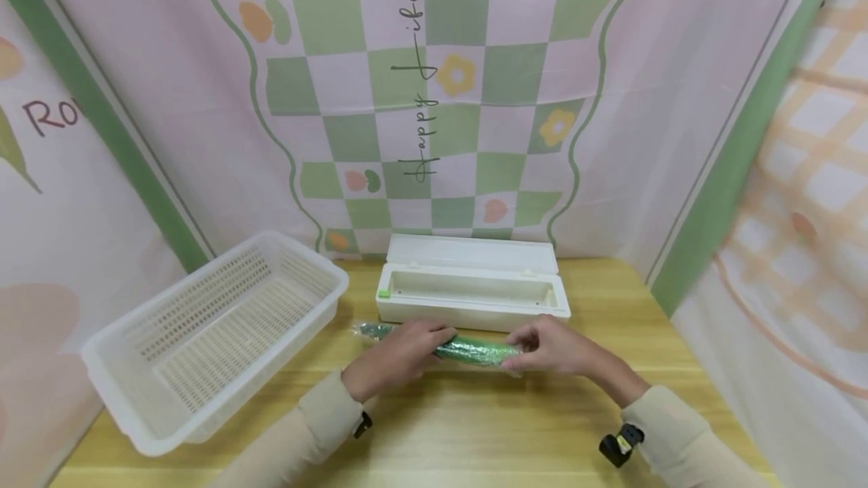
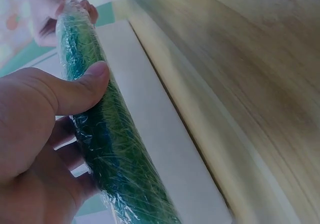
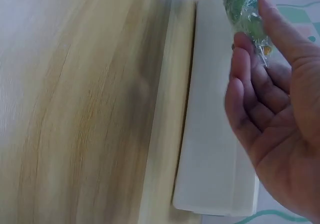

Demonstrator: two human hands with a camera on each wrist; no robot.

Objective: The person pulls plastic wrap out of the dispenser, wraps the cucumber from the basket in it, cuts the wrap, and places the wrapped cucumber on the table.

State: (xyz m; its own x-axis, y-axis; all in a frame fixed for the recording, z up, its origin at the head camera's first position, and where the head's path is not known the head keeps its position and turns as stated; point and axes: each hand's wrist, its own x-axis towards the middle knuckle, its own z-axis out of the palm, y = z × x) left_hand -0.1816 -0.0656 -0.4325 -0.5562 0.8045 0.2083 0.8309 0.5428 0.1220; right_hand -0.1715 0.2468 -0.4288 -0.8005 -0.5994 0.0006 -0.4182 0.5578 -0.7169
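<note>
A green cucumber [image 1: 478, 351] wrapped in clear cling film lies level between the two hands, just in front of a long white box [image 1: 475, 315]. My left hand [image 1: 403, 356] grips it left of its middle; in the left wrist view the thumb lies across the film and fingers curl beneath. At the right end, my right hand [image 1: 559, 349] holds the tip between thumb and fingers, where the right wrist view shows bunched film [image 3: 262, 51]. Loose film [image 1: 362, 329] sticks out past the left end. The white box's lid [image 1: 471, 251] is raised at the back.
A white perforated plastic basket [image 1: 217, 337] stands at the left of the wooden table [image 1: 475, 428]. A small green piece [image 1: 384, 294] sits on the box's left rim. Printed cloth [image 1: 461, 13] hangs behind the table and at both sides.
</note>
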